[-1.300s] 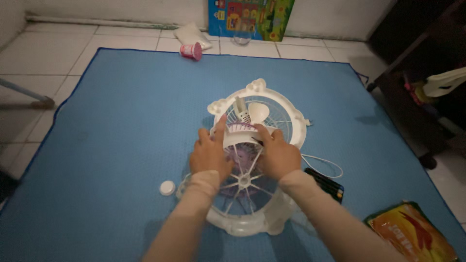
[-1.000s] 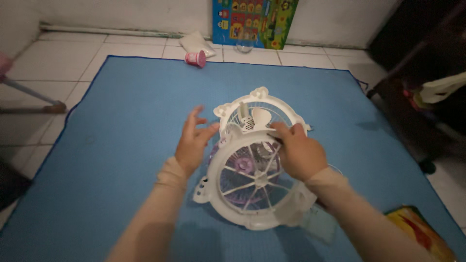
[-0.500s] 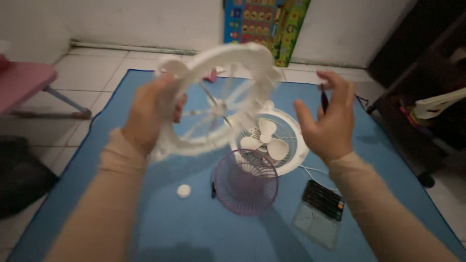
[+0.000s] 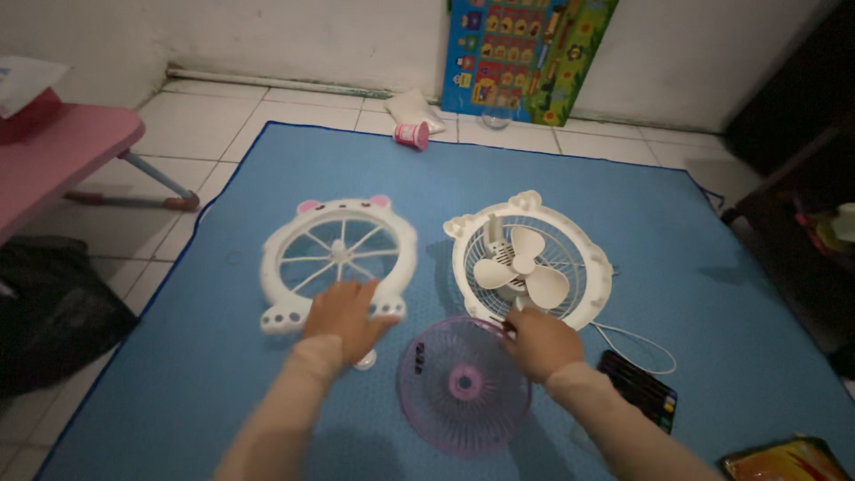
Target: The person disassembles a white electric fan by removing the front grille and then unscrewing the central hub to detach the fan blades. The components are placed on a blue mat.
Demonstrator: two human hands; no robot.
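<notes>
A white round fan front frame (image 4: pixel 337 257) with animal ears and feet lies flat on the blue mat (image 4: pixel 223 374). My left hand (image 4: pixel 344 315) rests with fingers spread on the frame's lower rim. To the right lies the white fan body (image 4: pixel 531 259) with its three blades facing up. A purple round grille (image 4: pixel 463 383) lies in front of it. My right hand (image 4: pixel 541 341) is closed around a thin dark tool at the grille's upper right edge, close to the fan body's rim.
A small white cap (image 4: pixel 363 360) lies below my left hand. A dark case of tools (image 4: pixel 639 389) and a white cord (image 4: pixel 641 343) lie to the right. An orange packet (image 4: pixel 784 461), a pink table (image 4: pixel 62 147), a pink cup (image 4: pixel 411 134) and a colourful poster (image 4: pixel 525 58) surround the mat.
My left hand lifted the white front frame off the fan and laid it flat on the mat to the left. The purple grille now lies exposed, and my right hand came down to it.
</notes>
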